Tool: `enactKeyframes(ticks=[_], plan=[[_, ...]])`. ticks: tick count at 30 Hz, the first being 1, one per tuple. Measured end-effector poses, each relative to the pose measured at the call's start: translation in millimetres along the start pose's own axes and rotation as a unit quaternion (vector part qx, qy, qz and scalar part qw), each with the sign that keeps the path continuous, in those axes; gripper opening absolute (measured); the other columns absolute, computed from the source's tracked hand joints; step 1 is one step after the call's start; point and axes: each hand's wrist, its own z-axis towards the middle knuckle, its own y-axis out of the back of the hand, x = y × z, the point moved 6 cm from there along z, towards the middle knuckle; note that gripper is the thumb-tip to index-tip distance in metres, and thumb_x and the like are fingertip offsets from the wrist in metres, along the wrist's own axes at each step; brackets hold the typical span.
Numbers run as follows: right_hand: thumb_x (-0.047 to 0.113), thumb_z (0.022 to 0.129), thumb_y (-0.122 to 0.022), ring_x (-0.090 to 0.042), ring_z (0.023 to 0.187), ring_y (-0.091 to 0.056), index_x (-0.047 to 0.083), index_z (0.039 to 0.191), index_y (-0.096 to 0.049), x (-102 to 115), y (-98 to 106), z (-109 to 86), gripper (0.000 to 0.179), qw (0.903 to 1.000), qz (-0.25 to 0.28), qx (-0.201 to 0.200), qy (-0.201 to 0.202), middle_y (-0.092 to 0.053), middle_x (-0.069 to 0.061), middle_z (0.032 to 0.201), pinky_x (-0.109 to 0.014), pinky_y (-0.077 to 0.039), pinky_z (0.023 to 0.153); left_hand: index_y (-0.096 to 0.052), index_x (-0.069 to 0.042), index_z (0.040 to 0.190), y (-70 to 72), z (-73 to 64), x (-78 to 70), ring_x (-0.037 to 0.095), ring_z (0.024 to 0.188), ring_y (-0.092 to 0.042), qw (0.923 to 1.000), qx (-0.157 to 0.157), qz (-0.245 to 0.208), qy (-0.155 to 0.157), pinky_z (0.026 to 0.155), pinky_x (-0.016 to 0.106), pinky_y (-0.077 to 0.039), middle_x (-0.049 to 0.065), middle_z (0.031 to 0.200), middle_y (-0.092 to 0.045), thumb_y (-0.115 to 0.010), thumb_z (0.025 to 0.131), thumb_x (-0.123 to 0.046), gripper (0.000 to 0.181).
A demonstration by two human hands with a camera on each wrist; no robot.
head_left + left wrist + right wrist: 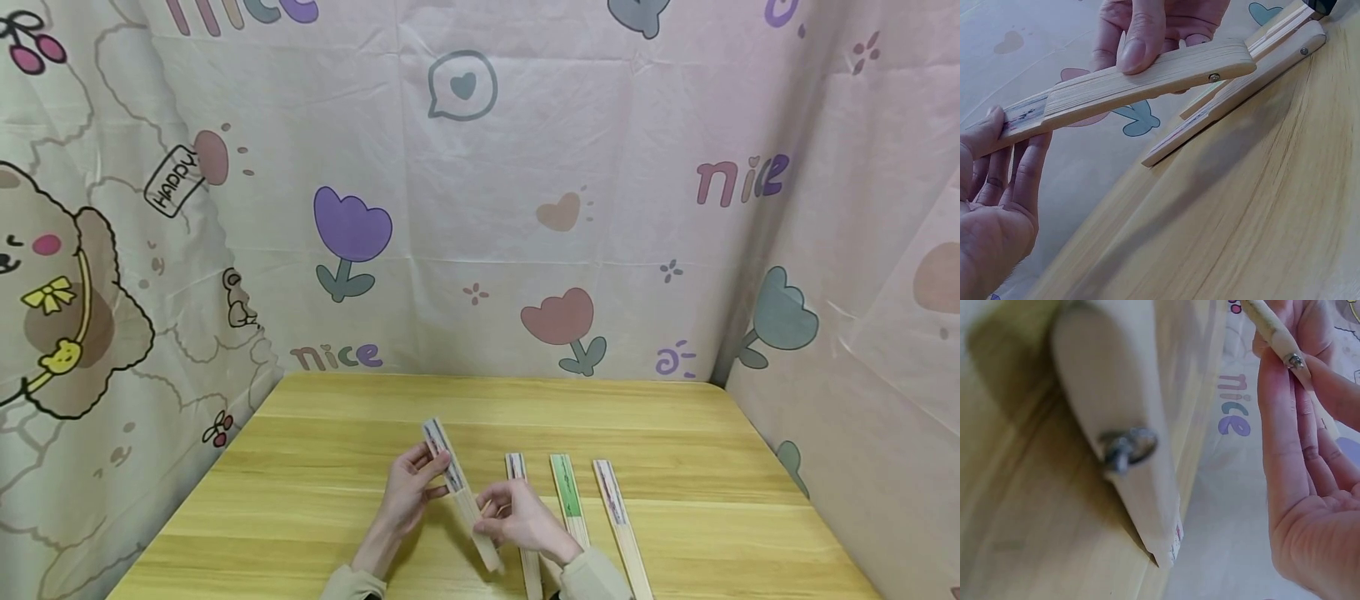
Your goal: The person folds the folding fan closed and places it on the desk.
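Observation:
A folded wooden folding fan [467,504] is held slanting above the table between both hands. My left hand [405,493] grips its upper, printed end, with the thumb on top and the fingers beneath. Nearer the riveted end, my right hand [525,521] pinches the fan between thumb and fingers. The left wrist view shows the rivet [1214,78] on the bare wooden end. Three more folded fans lie in a row to the right: one [531,575] partly hidden behind my right hand, a green-printed one [567,487], and a third [621,525] at the far right.
The fans lie on a wood-grain table [337,433]. A printed cloth [480,183] with flowers and words hangs behind it and along both sides. In the right wrist view, a fan on the table [1122,394] looms close and blurred.

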Motion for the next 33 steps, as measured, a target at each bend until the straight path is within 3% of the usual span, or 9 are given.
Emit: enactKeyframes(ticks=[6, 14, 18, 21, 24, 33], plan=[[-0.003, 0.085, -0.073, -0.013, 0.065, -0.062, -0.005, 0.102, -0.065, -3, -3, -1.4, 0.019, 0.9998, 0.019, 0.004, -0.008, -0.069, -0.012, 0.082, -0.022, -0.063, 0.055, -0.071, -0.022, 0.1, -0.2, 0.5, 0.5, 0.006, 0.083, -0.069, 0.9999, 0.012, 0.005, 0.006, 0.072, 0.023, -0.067, -0.008, 0.092, -0.07, -0.06, 0.098, 0.0, 0.024], [-0.005, 0.087, -0.071, -0.015, 0.063, -0.063, 0.0, 0.114, -0.056, -5, -7, -2.7, 0.031, 0.9974, 0.066, 0.009, -0.028, -0.063, -0.004, 0.079, -0.026, -0.065, 0.057, -0.069, -0.022, 0.106, -1.1, 5.0, -2.9, 0.004, 0.089, -0.07, 0.9959, 0.071, 0.012, 0.055, 0.079, 0.021, -0.066, -0.011, 0.096, -0.074, -0.055, 0.103, -0.006, 0.022], [-0.009, 0.088, -0.067, -0.014, 0.065, -0.065, -0.001, 0.117, -0.053, -6, -11, -3.7, 0.033, 0.9931, 0.104, 0.023, -0.049, -0.06, -0.004, 0.08, -0.03, -0.067, 0.061, -0.063, -0.008, 0.119, 1.2, 7.5, -7.0, 0.004, 0.089, -0.069, 0.9941, 0.075, 0.041, 0.066, 0.075, 0.021, -0.066, -0.011, 0.096, -0.073, -0.058, 0.101, -0.006, 0.019], [-0.011, 0.086, -0.066, -0.014, 0.065, -0.065, -0.001, 0.117, -0.052, -7, -15, -3.3, 0.035, 0.9902, 0.122, 0.026, -0.061, -0.059, -0.003, 0.08, -0.034, -0.068, 0.064, -0.053, 0.008, 0.131, 2.9, 9.6, -8.1, 0.004, 0.089, -0.068, 0.9931, 0.065, 0.068, 0.07, 0.075, 0.022, -0.066, -0.011, 0.097, -0.071, -0.06, 0.1, -0.005, 0.035], [-0.013, 0.085, -0.066, -0.015, 0.063, -0.065, -0.001, 0.117, -0.052, -8, -17, -2.0, 0.036, 0.9889, 0.128, 0.024, -0.071, -0.059, -0.004, 0.079, -0.037, -0.069, 0.065, -0.044, 0.017, 0.137, 4.8, 12.0, -7.8, 0.005, 0.088, -0.067, 0.9918, 0.058, 0.088, 0.074, 0.075, 0.022, -0.066, -0.01, 0.098, -0.069, -0.062, 0.098, -0.005, 0.047], [-0.012, 0.085, -0.068, -0.015, 0.06, -0.065, 0.0, 0.118, -0.05, -13, -19, 3.3, 0.039, 0.9837, 0.146, 0.02, -0.103, -0.06, -0.005, 0.08, -0.036, -0.069, 0.064, -0.041, 0.018, 0.139, 7.9, 22.9, -4.5, 0.009, 0.087, -0.068, 0.9878, 0.068, 0.114, 0.081, 0.085, 0.031, -0.067, -0.005, 0.098, -0.064, -0.066, 0.095, -0.004, 0.055]])
